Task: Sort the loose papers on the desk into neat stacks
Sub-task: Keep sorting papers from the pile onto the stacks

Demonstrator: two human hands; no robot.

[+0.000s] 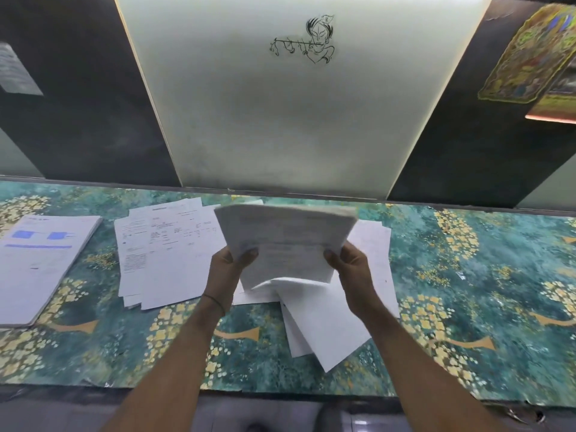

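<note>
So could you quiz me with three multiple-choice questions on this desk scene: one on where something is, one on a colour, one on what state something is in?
1. Where does the neat stack with blue blocks on its top sheet lie?
A. at the desk's far left
B. at the far right
C. under the held bundle

2. What colour is the desk covering?
A. plain red
B. teal green with yellow flowers
C. black

3. What state is the bundle of papers in?
A. lying flat
B. held up by both hands
C. rolled into a tube

Answers: 1 A, it sits left of the spread printed sheets. 2 B, a flowered teal pattern shows all round. 3 B, the left hand and right hand grip its sides.
</note>
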